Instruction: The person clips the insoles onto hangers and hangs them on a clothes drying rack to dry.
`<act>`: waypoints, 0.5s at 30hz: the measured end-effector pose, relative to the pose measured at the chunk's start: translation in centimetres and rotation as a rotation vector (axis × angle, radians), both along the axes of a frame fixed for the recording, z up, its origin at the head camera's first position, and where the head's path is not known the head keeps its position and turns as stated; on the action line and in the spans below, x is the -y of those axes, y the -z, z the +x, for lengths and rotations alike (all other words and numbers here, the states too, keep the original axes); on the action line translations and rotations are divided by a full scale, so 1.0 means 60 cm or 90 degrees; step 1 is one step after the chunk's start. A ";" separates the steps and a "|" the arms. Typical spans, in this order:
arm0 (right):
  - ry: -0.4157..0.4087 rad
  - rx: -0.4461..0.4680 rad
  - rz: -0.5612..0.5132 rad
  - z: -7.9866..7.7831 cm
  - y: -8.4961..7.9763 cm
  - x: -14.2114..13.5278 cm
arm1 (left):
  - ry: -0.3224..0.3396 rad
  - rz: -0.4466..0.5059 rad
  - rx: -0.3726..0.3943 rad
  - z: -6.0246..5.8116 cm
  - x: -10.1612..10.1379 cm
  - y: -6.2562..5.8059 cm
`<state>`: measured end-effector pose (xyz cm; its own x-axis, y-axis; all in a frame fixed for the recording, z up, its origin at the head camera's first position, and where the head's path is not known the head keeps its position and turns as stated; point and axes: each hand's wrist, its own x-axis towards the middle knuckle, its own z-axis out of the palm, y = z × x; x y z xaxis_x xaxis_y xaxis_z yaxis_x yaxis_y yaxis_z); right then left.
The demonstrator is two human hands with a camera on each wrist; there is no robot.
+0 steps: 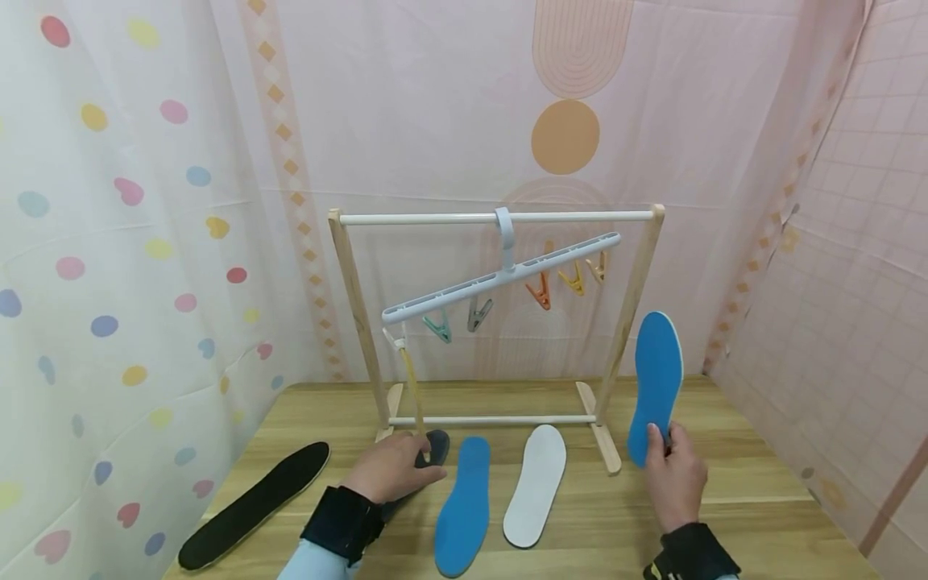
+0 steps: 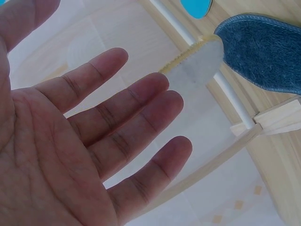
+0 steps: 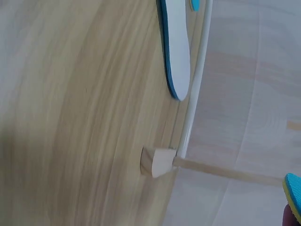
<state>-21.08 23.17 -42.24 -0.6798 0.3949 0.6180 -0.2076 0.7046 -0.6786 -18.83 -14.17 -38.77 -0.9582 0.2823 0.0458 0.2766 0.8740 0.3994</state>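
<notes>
My right hand (image 1: pixel 676 477) pinches a blue insole (image 1: pixel 658 366) by its lower end, upright above the table's right side. Only that insole's edge and a fingertip enter the right wrist view. My left hand (image 1: pixel 391 469), fingers extended in the left wrist view, is beside the lower part of a hanging insole (image 1: pixel 410 383), seen edge-on with a yellowish rim. A white clip (image 1: pixel 395 340) holds it at the low left end of a pale hanger (image 1: pixel 471 287). Whether the hand touches it, I cannot tell. Behind the hand lies a dark blue fuzzy insole (image 2: pixel 263 54), partly covered in the head view.
A black insole (image 1: pixel 254 507), another blue insole (image 1: pixel 462 507) and a white insole (image 1: pixel 535 486) lie on the wooden table (image 1: pixel 754 515). The tilted hanger, with several coloured clips (image 1: pixel 540 292), hangs from a rack (image 1: pixel 420 218) with wooden legs. Patterned curtains surround the table.
</notes>
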 end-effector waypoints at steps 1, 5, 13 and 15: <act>-0.005 -0.001 0.000 0.001 0.001 0.003 | -0.001 0.000 0.000 0.000 -0.001 0.000; -0.021 -0.008 0.009 0.004 0.003 0.014 | 0.001 0.001 -0.004 0.000 -0.002 -0.001; -0.058 0.020 -0.008 0.010 0.002 0.035 | 0.009 0.001 -0.001 0.000 -0.002 -0.006; -0.066 0.030 -0.012 0.011 0.002 0.041 | 0.013 0.002 -0.002 -0.001 -0.003 -0.007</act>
<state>-20.42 20.68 -42.37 -0.7459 0.3328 0.5770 -0.2455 0.6679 -0.7026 -18.90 -14.02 -38.34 -0.9523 0.3010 0.0505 0.2953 0.8669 0.4017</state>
